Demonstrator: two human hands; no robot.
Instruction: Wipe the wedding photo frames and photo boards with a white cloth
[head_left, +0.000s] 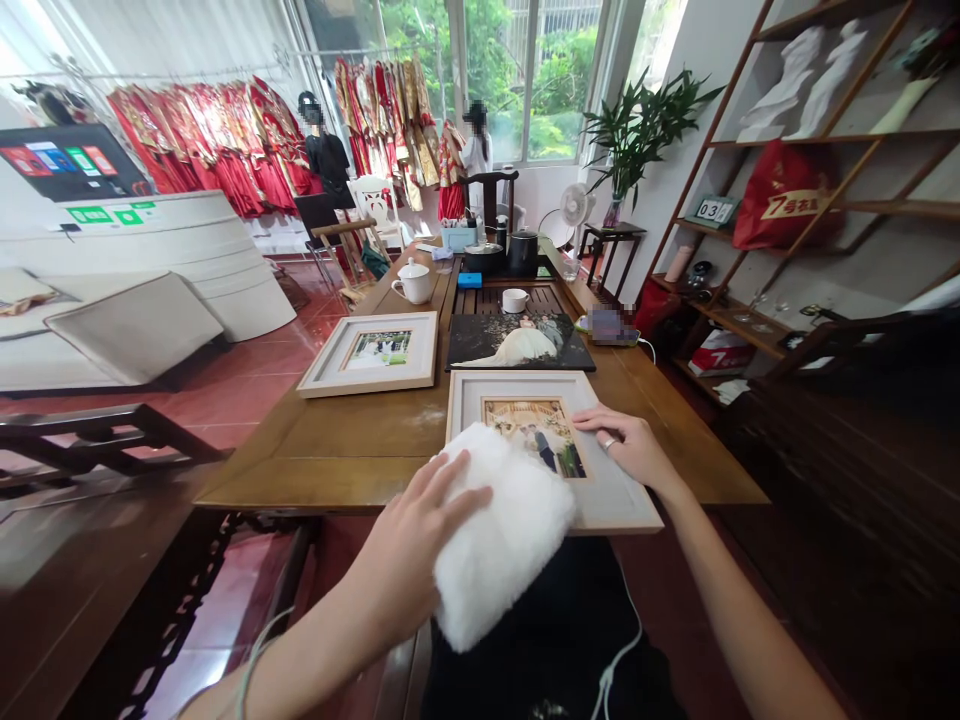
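My left hand (424, 530) grips a white fluffy cloth (510, 530), its fingers curled over the cloth's left side. The cloth hangs over the front left part of a framed photo (622, 505) and hides part of it. This frame lies on the table with a pale wooden border and a wedding picture in the middle. Resting flat on the frame's right side, my right hand (626, 440) has its fingers stretched toward the picture and a ring on one finger.
A second framed photo (319, 375) lies to the left on the wooden table (337, 470). Behind the near frame is a dark photo panel (577, 350). Farther back stand a lidded white cup (412, 284), a small white cup (515, 300) and a black kettle (523, 254).
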